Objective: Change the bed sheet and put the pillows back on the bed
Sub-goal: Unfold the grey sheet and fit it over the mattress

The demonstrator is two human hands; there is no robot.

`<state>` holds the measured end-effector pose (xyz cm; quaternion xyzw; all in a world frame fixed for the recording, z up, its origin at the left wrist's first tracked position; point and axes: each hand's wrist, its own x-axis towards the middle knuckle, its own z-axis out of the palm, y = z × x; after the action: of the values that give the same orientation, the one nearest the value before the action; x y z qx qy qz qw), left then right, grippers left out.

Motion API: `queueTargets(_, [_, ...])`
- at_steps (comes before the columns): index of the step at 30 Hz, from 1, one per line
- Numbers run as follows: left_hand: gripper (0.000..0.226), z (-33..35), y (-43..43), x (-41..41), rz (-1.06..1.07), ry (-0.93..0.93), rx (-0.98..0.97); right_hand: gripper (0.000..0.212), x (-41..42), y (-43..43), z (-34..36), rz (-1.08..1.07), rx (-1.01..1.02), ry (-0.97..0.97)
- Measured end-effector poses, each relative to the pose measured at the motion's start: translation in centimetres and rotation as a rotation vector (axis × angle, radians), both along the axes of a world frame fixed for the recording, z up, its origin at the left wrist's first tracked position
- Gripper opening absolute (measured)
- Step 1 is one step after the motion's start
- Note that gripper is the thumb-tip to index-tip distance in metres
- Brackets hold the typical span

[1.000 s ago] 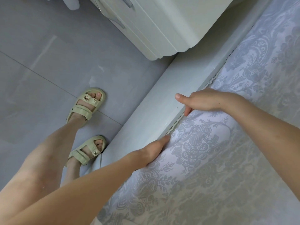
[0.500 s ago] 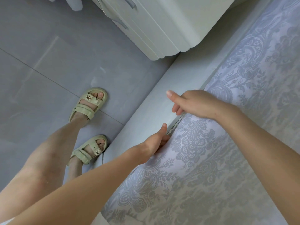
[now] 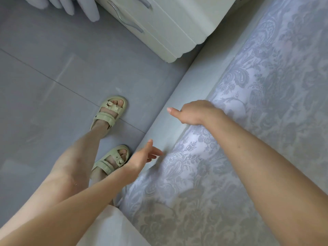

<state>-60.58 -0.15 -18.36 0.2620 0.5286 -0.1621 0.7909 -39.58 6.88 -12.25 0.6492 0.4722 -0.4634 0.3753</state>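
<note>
The patterned bed sheet (image 3: 257, 121), pale lilac with a grey floral print, covers the mattress on the right side of the view. Its edge runs diagonally along the pale grey bed frame (image 3: 177, 103), and the cloth looks smooth except for a slight bulge near that edge.

The right hand (image 3: 195, 112) rests on the sheet's edge where it meets the frame. Its thumb sticks out to the left over the frame and its fingers curl down out of sight. I cannot tell whether this grip has hold of the fabric or only presses against it.

The left hand (image 3: 140, 158) hangs just above the frame, close beside the sheet's edge and nearer the person than the right hand. Its grip is wide, with the fingers loosely spread and pointing toward the sheet, and it holds nothing. The fingertips are blurred.

The person stands on the grey tiled floor (image 3: 53, 68) in pale green sandals, one (image 3: 110, 114) ahead of the other (image 3: 113, 160), which is just beside the frame. A white bedside cabinet (image 3: 174, 23) with curved metal drawer handles (image 3: 124, 20) stands against the frame at the top. Pale grey folds of fabric (image 3: 79, 6) hang at the top left. A strip of white cloth (image 3: 110, 228) lies at the bottom, between the left arm and the sheet.
</note>
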Motion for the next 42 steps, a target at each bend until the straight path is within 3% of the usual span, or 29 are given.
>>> queueTargets(4, [0.067, 0.0, -2.6, -4.2, -0.270, 0.066, 0.033, 0.079, -4.1, -2.9, 0.6, 0.019, 0.018, 0.067])
queueTargets(10, [0.057, -0.1, -6.0, -6.2, -0.153, 0.052, 0.092, 0.080, -8.4, -7.3, 0.4, 0.208, -0.016, 0.068])
queueTargets(16, [0.044, 0.5, -6.8, -8.9, -0.031, 0.036, 0.105, 0.084, -10.6, -6.7, -0.6, 0.170, -0.234, 0.006])
queueTargets(22, [0.039, 3.3, -8.0, -9.4, 0.054, -0.177, -0.079, 0.085, -12.2, -7.1, -1.6, 0.015, -0.391, -0.055])
queueTargets(25, [0.046, 3.0, -9.2, -9.1, 0.000, -0.206, -0.118, 0.083, -12.0, -6.5, 0.0, -0.196, -0.418, 0.014])
queueTargets(28, [0.055, 2.1, -10.5, -8.5, -0.018, -0.208, -0.274, 0.094, -10.6, -6.8, 1.3, -0.286, -0.391, 0.039])
queueTargets(31, [0.059, 1.1, -10.8, -7.6, -0.065, -0.263, -0.380, 0.096, -10.6, -7.2, 0.2, -0.281, -0.353, 0.018])
queueTargets(35, [0.090, -0.8, -10.1, -8.9, -0.114, -0.219, -0.502, 0.100, -12.3, -8.7, -2.6, -0.242, -0.454, -0.010])
queueTargets(38, [0.093, -0.6, -8.8, -11.4, -0.063, -0.152, -0.397, 0.101, -12.4, -9.2, -3.4, -0.304, -0.450, -0.006])
queueTargets(42, [0.069, 0.1, -8.8, -13.8, 0.221, -0.121, -0.229, 0.093, -12.6, -9.2, -2.3, -0.432, -0.281, 0.079])
